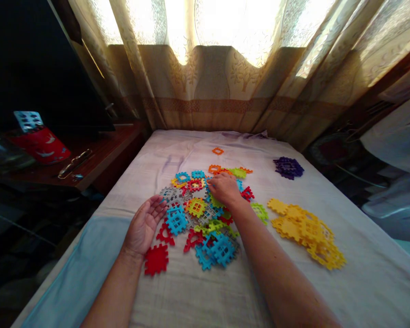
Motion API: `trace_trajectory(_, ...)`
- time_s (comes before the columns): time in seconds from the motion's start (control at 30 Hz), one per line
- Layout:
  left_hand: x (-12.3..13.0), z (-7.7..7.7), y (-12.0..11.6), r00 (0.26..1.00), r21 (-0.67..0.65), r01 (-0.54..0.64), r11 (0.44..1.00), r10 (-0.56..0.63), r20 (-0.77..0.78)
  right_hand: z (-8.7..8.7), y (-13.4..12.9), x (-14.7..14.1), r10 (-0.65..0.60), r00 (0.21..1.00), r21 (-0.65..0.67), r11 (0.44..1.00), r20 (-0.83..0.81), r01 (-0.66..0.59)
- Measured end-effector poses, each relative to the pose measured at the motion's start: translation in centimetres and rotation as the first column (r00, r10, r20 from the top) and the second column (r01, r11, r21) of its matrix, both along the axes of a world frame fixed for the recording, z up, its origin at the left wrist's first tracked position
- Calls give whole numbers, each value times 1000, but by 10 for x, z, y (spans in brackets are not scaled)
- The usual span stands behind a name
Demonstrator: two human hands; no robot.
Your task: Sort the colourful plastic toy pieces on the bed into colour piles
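A mixed heap of notched plastic pieces lies mid-bed, with blue pieces (222, 249), a lime green window piece (196, 207), grey pieces and red ones. At the heap's left edge my left hand (144, 225) rests palm up, fingers apart, holding nothing. A red square piece (156, 259) lies just below it. My right hand (224, 187) reaches over the heap's upper part with its fingers bent down among the pieces; whatever it grips is hidden. Orange pieces (214, 169) lie just beyond it.
A yellow pile (302, 228) lies on the right of the bed sheet (369, 269), and a purple pile (288, 167) farther back. One orange piece (217, 151) sits alone. On the left, a wooden stand (105, 157) holds a red container (43, 145). Curtains hang behind.
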State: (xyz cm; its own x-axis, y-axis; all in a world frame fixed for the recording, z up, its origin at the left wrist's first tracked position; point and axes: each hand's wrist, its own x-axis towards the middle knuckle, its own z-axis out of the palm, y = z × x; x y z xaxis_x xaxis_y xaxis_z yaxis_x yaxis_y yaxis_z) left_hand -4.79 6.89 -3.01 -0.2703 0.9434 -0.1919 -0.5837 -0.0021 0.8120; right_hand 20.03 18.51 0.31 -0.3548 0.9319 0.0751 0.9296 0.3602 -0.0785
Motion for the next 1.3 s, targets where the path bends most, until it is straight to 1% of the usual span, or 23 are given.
trace_trajectory(0.1, -1, -1, 0, 1000, 1, 3, 1000, -3, -5, 1, 8, -12, 58, 998, -30, 998, 11, -58)
trace_trajectory(0.2, 0, 0, 0, 1000, -6, -8, 1000, 8, 7, 3, 18, -21, 84, 996, -58, 995, 29, -82)
trace_trajectory(0.33, 2, 3, 0, 999, -31, -24, 999, 25, 33, 9, 30, -27, 70, 994, -82, 995, 87, -63)
trace_trajectory(0.5, 2, 5, -1, 999, -43, -31, 999, 33, 43, 17, 43, -31, 71, 988, -156, 987, 140, -49)
trace_trajectory(0.63, 2, 3, -1, 999, -33, -25, 999, 26, 29, 18, 48, -32, 66, 992, -181, 982, 109, -45)
trace_trajectory(0.73, 2, 3, -1, 999, -35, -31, 999, 32, 36, 15, 44, -31, 92, 992, -145, 986, 89, -78)
trace_trajectory(0.87, 1, 4, -1, 998, -37, -26, 999, 28, 48, 11, 33, -27, 146, 983, -50, 989, 110, -141)
trace_trajectory(0.97, 0, 2, 0, 999, -33, -19, 999, 21, 48, 9, 23, -19, 128, 988, 26, 991, 86, -131)
trace_trajectory(1.03, 0, 1, 0, 999, -28, -19, 999, 20, 46, 5, 15, -10, 89, 996, 77, 993, 12, -90)
trace_trajectory(1.1, 0, 1, 0, 999, -24, -20, 1000, 21, 48, 0, 7, 1, 42, 990, 128, 991, -137, -25)
trace_trajectory(1.13, 0, 1, 0, 999, -24, -21, 1000, 22, 50, -3, 4, 7, 6, 971, 145, 989, -241, 30)
trace_trajectory(1.17, 0, 2, 1, 998, -25, -22, 999, 24, 52, -6, 2, 13, -38, 934, 144, 985, -357, 95)
trace_trajectory(1.2, 0, 3, 1, 998, -28, -25, 999, 27, 55, -9, 0, 18, -87, 874, 117, 980, -479, 162)
trace_trajectory(1.23, 1, 4, 1, 998, -34, -30, 999, 32, 57, -12, -2, 22, -139, 786, 63, 973, -602, 220)
trace_trajectory(1.27, 2, 5, 1, 998, -41, -36, 999, 38, 59, -15, -3, 25, -189, 673, -16, 967, -715, 255)
trace_trajectory(1.3, 2, 7, 1, 997, -50, -41, 998, 44, 60, -17, -3, 28, -237, 543, -108, 960, -806, 258)
